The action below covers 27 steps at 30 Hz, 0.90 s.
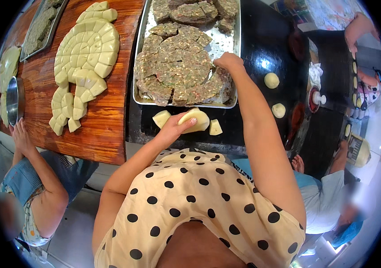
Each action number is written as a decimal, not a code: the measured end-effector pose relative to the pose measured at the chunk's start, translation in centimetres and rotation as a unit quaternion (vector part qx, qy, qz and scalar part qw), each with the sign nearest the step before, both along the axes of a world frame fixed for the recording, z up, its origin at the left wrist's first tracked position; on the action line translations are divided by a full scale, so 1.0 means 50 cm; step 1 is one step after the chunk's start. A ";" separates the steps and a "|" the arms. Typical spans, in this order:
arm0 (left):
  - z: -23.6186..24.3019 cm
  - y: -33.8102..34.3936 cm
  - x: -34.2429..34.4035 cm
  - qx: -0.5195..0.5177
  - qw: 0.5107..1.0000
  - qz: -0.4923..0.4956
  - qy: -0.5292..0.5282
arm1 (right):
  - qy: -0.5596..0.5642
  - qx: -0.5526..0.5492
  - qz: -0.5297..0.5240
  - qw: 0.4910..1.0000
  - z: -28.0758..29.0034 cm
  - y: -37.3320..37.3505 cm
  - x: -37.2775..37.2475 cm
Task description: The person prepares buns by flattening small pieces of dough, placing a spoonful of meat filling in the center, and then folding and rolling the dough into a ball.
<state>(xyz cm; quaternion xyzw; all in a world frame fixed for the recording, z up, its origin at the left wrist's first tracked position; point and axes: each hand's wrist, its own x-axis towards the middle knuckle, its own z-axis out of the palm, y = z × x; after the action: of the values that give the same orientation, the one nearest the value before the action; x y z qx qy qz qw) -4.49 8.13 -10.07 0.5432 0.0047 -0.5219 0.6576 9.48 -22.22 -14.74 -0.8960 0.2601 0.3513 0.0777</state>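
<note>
My left hand (175, 128) is closed round a flattened piece of pale dough (197, 121), thumb on top, just in front of a metal tray (221, 42). Cut blocks of brown, speckled filling (174, 67) lie in that tray. At its right side my right hand (229, 61) is curled closed against the filling's edge; the fingertips are partly hidden, and how much filling they grip is unclear. Two loose dough pieces flank my left hand: one (160, 118) to its left, a smaller one (216, 127) to its right, both on the black worktop.
Left, a wooden table (105, 138) bears a large cut dough slab (85, 51) and another filling tray (43, 27). A person's hand (20, 136) touches a metal bowl (14, 100) there. Dough balls (271, 80) sit on the black worktop at right. Other people work farther right.
</note>
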 end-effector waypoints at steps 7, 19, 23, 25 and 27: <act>0.026 0.057 -0.005 -0.002 0.999 0.007 -0.033 | -0.072 -0.036 -0.020 0.997 -0.019 0.015 -0.016; 0.019 -0.029 0.092 -0.179 0.936 0.230 0.195 | -0.509 0.402 -0.159 0.744 0.146 0.094 -0.145; 0.081 -0.073 0.126 -0.269 0.908 0.222 0.233 | -0.542 0.427 -0.123 0.713 0.255 0.221 -0.266; 0.104 -0.089 0.129 -0.287 0.904 0.209 0.238 | -0.574 0.355 -0.038 0.737 0.242 0.246 -0.293; 0.122 -0.106 0.128 -0.285 0.913 0.188 0.224 | -0.625 0.163 0.103 0.757 0.242 0.247 -0.302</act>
<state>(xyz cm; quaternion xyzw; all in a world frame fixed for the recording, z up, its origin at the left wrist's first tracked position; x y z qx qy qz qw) 1.90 2.84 -3.99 0.1907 0.1052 -0.4763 0.8519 -5.63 -9.89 -2.65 -0.9116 -0.0016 -0.2435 0.3313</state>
